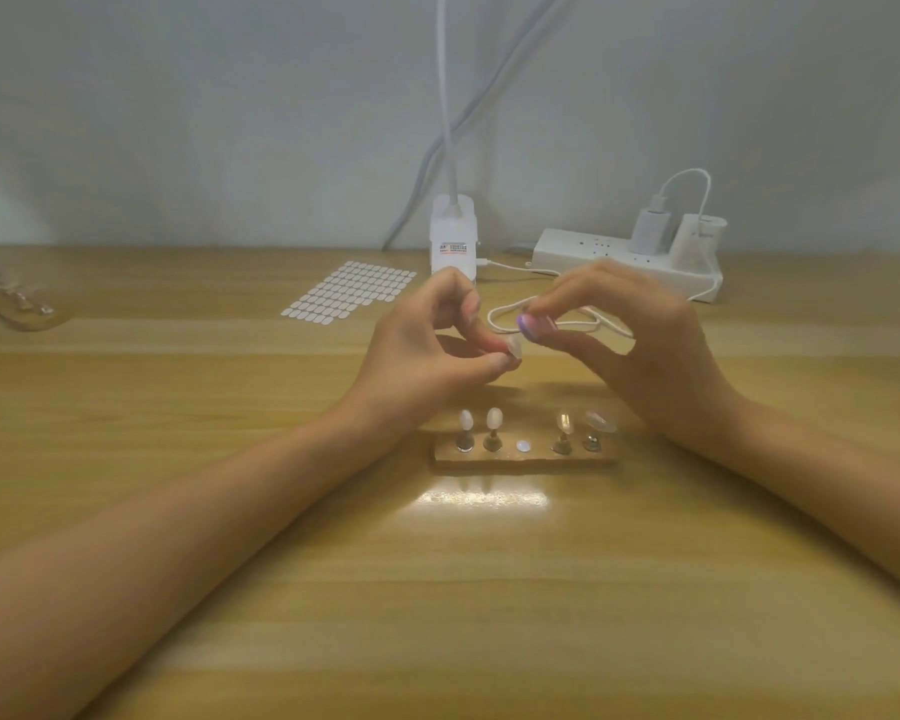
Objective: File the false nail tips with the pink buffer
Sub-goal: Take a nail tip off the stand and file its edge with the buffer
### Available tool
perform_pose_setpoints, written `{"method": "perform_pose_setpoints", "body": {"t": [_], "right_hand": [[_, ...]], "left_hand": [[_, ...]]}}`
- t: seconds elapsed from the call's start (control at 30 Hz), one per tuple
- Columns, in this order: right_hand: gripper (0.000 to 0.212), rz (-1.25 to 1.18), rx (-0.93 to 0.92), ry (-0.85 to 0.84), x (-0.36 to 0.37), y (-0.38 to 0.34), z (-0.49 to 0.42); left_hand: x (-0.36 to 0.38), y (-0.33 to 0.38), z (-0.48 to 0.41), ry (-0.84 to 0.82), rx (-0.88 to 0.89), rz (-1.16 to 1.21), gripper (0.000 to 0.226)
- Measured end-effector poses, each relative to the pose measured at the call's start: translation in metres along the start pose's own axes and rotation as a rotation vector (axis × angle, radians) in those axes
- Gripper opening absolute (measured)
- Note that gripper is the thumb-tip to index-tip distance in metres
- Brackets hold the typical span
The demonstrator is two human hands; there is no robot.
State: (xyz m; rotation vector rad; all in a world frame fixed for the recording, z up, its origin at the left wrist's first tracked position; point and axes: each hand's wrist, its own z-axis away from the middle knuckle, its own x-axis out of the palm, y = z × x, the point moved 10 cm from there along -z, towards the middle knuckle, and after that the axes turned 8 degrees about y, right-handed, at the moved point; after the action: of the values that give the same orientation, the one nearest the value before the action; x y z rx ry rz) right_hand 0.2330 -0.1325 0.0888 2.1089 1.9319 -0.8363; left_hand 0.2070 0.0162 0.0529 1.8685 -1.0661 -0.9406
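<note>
Above a wooden surface [219,459], the left hand [427,356] pinches a clear false nail tip [514,349] between thumb and forefinger. The right hand [645,340] pinches a small pink buffer [532,321] just beside it. The tip looks light, thin and slippery, so it is likely best held by its side edges.

glossy wood-grain table [281,589] – translucent plastic nail tips [494,418] on a wooden holder [526,457] with metal stands [464,443].
</note>
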Motion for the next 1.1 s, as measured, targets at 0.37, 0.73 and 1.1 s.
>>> {"method": "perform_pose_setpoints", "body": {"t": [0.37, 0.73, 1.1], "right_hand": [[0.012, -0.009, 0.015, -0.056, 0.01, -0.003, 0.0], [0.01, 0.007, 0.065, -0.02, 0.0, 0.007, -0.001], [0.01, 0.008, 0.02, -0.04, 0.011, 0.001, 0.002]], "left_hand": [[-0.001, 0.003, 0.001, -0.001, 0.01, -0.056, 0.04], [-0.003, 0.004, 0.003, 0.009, 0.011, -0.051, 0.042], [0.0, 0.003, 0.001, -0.005, 0.025, -0.044, 0.044]]}}
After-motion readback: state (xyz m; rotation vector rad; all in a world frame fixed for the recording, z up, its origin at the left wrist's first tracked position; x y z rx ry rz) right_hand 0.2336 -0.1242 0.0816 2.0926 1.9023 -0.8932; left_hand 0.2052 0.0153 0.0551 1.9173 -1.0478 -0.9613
